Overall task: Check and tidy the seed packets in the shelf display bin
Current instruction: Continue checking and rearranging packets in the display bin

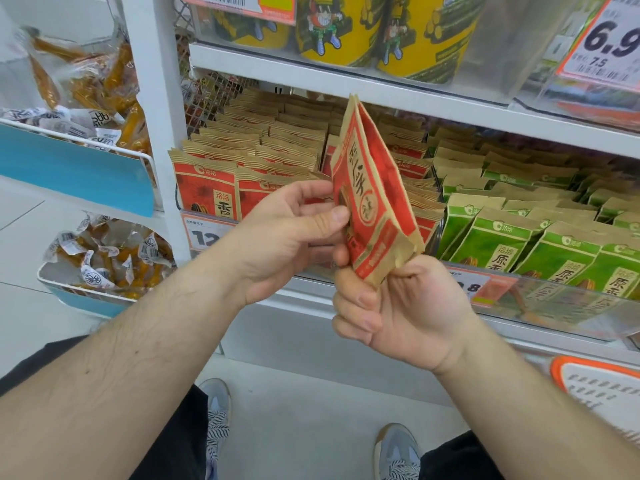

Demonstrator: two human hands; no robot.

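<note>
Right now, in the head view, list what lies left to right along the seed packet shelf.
Red seed packets in the bin → left hand → held red packet → green seed packets.

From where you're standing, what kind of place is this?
Most likely a shop's snack aisle: white shelves hold rows of red seed packets and green packets, with price tags clipped along the shelf edges.

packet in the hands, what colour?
Red front with kraft-brown edges, on the seed packet held by both hands; head view.
</note>
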